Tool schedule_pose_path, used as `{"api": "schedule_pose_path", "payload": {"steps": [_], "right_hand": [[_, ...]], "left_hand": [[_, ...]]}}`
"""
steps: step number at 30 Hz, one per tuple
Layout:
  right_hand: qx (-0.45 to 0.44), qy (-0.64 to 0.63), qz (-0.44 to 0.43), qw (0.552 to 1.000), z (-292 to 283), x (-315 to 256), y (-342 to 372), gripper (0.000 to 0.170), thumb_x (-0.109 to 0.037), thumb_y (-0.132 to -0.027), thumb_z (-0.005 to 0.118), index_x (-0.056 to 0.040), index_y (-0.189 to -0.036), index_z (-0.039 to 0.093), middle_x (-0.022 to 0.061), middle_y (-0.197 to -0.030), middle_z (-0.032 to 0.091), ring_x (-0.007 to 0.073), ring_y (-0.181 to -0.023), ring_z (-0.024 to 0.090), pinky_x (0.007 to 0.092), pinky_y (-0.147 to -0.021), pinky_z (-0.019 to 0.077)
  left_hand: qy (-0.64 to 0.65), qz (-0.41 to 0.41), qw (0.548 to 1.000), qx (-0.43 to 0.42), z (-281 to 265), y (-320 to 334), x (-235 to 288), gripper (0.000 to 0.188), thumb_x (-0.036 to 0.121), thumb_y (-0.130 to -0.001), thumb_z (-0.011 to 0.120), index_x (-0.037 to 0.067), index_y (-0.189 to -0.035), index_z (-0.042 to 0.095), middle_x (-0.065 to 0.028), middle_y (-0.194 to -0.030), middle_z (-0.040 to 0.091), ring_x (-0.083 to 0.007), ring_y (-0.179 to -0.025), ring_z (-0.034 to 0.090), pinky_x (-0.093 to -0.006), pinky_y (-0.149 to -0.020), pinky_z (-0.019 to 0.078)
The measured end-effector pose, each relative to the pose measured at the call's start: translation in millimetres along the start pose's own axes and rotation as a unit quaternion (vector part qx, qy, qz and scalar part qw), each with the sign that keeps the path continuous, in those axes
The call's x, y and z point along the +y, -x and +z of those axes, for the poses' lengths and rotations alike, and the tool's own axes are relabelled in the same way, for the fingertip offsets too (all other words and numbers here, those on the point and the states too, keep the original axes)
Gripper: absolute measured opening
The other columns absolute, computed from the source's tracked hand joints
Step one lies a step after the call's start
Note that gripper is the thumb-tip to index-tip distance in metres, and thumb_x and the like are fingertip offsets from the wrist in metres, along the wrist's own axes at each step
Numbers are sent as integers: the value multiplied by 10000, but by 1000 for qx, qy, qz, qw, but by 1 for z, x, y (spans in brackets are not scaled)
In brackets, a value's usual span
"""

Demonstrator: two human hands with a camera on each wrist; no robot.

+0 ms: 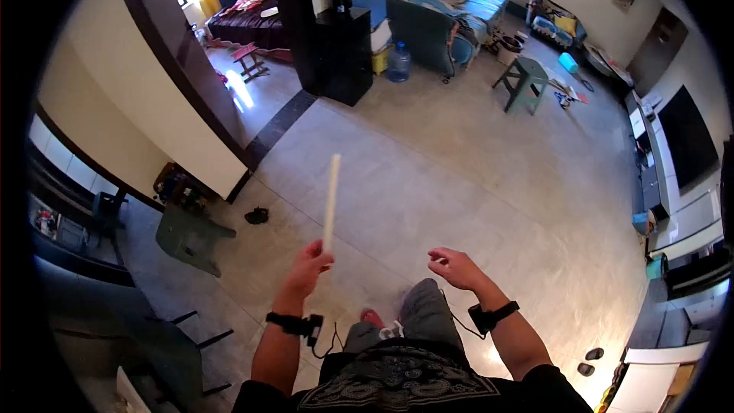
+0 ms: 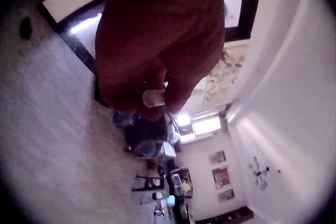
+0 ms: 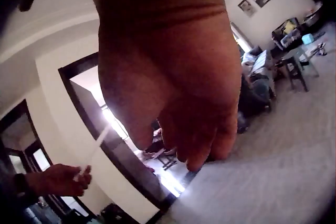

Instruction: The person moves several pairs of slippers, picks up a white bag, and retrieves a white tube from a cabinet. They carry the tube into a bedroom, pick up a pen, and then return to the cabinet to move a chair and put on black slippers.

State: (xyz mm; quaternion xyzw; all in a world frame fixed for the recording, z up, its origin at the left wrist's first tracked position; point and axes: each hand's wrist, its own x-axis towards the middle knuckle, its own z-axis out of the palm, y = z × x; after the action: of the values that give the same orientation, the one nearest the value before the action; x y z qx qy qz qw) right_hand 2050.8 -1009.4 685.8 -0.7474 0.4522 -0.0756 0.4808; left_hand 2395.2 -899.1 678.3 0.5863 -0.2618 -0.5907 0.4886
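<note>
My left hand (image 1: 307, 269) grips the lower end of a thin white stick (image 1: 331, 203), which stands up and away from the fist in the head view. In the left wrist view the left hand (image 2: 157, 50) covers most of the stick, and only its round pale end (image 2: 154, 98) shows between thumb and fingers. To the right, apart from the stick, my right hand (image 1: 457, 268) hangs in the air with loosely bent fingers and nothing in them. The right wrist view shows this right hand (image 3: 173, 82) from close by, with the stick (image 3: 100, 142) beyond it at the left.
A green stool (image 1: 526, 80) stands towards the back right, near a sofa (image 1: 428, 30). At the left are a green chair (image 1: 187, 241) and a small black object (image 1: 257, 216) on the floor. A water bottle (image 1: 398, 63) stands by a black cabinet (image 1: 342, 57). Slippers (image 1: 586, 369) lie at lower right.
</note>
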Motion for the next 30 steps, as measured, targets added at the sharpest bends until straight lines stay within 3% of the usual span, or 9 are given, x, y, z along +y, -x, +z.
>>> {"api": "schedule_pose_path", "payload": {"steps": [5, 11, 14, 15, 18, 22, 25, 28, 30], "right_hand": [[-75, -79, -69, 992, -7, -76, -124, 496, -321, -868, 565, -7, -1238, 463, 156, -1127, 588, 268, -992, 589, 349, -845, 466], [-166, -174, -198, 950, -22, -93, -267, 375, -239, -871, 590, -2, -1149, 508, 131, -1038, 612, 229, -950, 589, 337, -815, 465], [-181, -194, -187, 946, -30, -96, -329, 316, -231, -867, 600, -16, -1090, 536, 135, -1009, 621, 229, -922, 593, 341, -796, 468], [-186, -208, -156, 948, -33, -94, -345, 244, -185, -897, 557, -20, -1076, 554, 0, -902, 582, 86, -829, 512, 254, -739, 442], [-212, -160, -134, 955, -59, -110, -376, 239, -228, -895, 558, -38, -1039, 574, 5, -876, 592, 82, -819, 510, 269, -730, 447], [-210, -11, -118, 970, -79, -112, -425, 295, -305, -828, 601, -89, -1029, 609, 107, -743, 596, 161, -679, 539, 305, -666, 455], [-218, 78, -114, 966, -87, -109, -471, 294, -331, -842, 553, -76, -981, 603, 149, -814, 626, 326, -773, 604, 379, -679, 470], [-166, 57, -154, 972, -92, -117, -523, 262, -300, -813, 589, -61, -917, 611, 146, -750, 601, 255, -668, 566, 347, -627, 454], [-200, 127, -159, 959, -99, -135, -564, 265, -310, -826, 571, -84, -957, 615, 147, -784, 615, 297, -726, 589, 379, -658, 464]], "left_hand": [[17, 29, 997, -72, 42, -93, 55, 179, 147, -856, 597, 69, -1012, 557, 27, -898, 571, -88, -810, 525, -240, -728, 411], [103, 65, 988, -96, 61, -195, 116, 223, 164, -880, 588, 38, -1058, 541, -7, -955, 588, -97, -858, 545, -246, -760, 425], [110, 50, 988, -94, 48, -236, 137, 249, 172, -881, 585, 50, -1092, 535, -13, -982, 595, -112, -905, 558, -255, -773, 429], [119, 39, 989, -84, 44, -248, 140, 251, 172, -882, 583, 56, -1100, 534, -12, -988, 596, -117, -917, 560, -260, -768, 429], [124, 10, 990, -72, 25, -286, 152, 255, 186, -884, 578, 75, -1110, 533, -13, -1000, 600, -127, -951, 561, -273, -765, 431], [129, -9, 991, 25, -8, -332, 179, 276, 230, -881, 583, 91, -1113, 532, -27, -1011, 602, -147, -978, 553, -296, -799, 437], [170, 20, 983, 63, -52, -370, 208, 367, 272, -872, 591, 99, -1175, 479, -44, -1067, 577, -170, -997, 545, -332, -815, 437], [176, 27, 975, 133, -105, -416, 229, 426, 268, -869, 595, 103, -1225, 429, -34, -1077, 563, -152, -967, 544, -328, -785, 432], [138, 45, 977, 156, -140, -448, 246, 437, 263, -863, 604, 107, -1229, 424, -24, -1062, 565, -138, -943, 545, -320, -770, 429]]}}
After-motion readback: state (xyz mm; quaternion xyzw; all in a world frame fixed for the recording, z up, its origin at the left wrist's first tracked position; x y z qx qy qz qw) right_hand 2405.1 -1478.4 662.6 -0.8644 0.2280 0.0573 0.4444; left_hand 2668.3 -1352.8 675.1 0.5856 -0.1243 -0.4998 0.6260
